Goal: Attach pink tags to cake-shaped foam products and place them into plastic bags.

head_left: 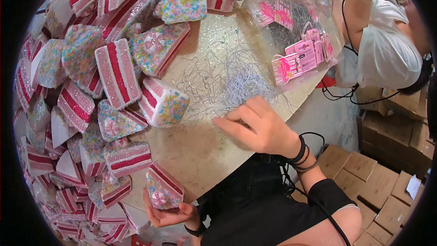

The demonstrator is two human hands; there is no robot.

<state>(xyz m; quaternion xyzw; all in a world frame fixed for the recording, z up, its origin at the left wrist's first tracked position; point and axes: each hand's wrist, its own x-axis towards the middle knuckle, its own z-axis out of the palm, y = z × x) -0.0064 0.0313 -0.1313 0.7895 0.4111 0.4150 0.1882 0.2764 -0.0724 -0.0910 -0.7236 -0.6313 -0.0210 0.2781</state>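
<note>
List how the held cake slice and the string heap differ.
Form: the held cake slice is a solid wedge; the string heap is a loose tangle.
Colour: the slice is pink and red with multicoloured sprinkles; the heap is pale blue-grey.
Place: the slice rests in your left hand; the heap lies on the table by your right hand.

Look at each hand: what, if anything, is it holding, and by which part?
The left hand holds a cake-slice ornament around its lower end. Whether the right hand, at the silvery strings, grips any cannot be told.
</note>
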